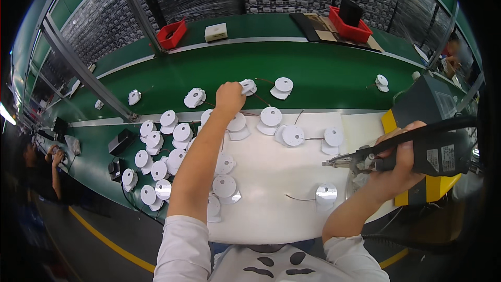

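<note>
My left hand (230,98) reaches out to the far side of the bench, its fingers closed on a white plastic part (248,87) with a round disc on it. In my right hand (403,163) is a black power screwdriver (441,152) with a metal nose pointing left over the white work surface (282,177). Below that nose lies a single white round part (326,194) with a thin wire. Other such parts (293,136) lie along the far edge of the white surface, and several more (181,132) crowd together left of my left forearm.
At the right stands a yellow and black machine (422,102), with a thick black cable (438,126) near my right hand. A green conveyor belt (334,83) runs behind, carrying spaced white parts. Red bins (172,33) sit on the shelf above. Another person's hands (56,155) work at far left.
</note>
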